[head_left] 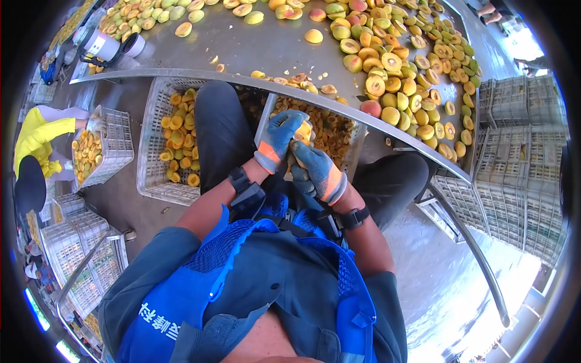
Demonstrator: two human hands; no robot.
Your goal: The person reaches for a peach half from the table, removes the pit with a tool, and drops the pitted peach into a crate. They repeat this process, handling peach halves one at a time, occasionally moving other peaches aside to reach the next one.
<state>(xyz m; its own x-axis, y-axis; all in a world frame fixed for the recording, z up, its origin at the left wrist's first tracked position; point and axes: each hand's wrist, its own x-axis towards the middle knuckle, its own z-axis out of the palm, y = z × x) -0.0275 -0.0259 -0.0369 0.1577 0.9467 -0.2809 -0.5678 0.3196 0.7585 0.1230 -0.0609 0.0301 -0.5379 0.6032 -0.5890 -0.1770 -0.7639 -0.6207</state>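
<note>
Both my hands wear blue-grey gloves with orange cuffs and meet over my lap, just below the metal table's edge. My left hand (282,137) is closed around a yellow-orange fruit piece (304,131). My right hand (316,166) presses against the same piece from the other side, its fingers curled. Whether a tool is in it cannot be seen. Under the hands' far side, a crate (264,118) holds many small orange-brown fruit scraps (334,138). Left of my knee, a white crate (145,158) contains halved fruits (181,136).
Whole and halved fruits (393,66) lie heaped on the metal table (272,45). Stacked crates (514,175) stand at the right, near a curved metal bar (475,254). At the left, a person in yellow (37,136) is beside a fruit-filled crate (115,142). My knees flank the scrap crate.
</note>
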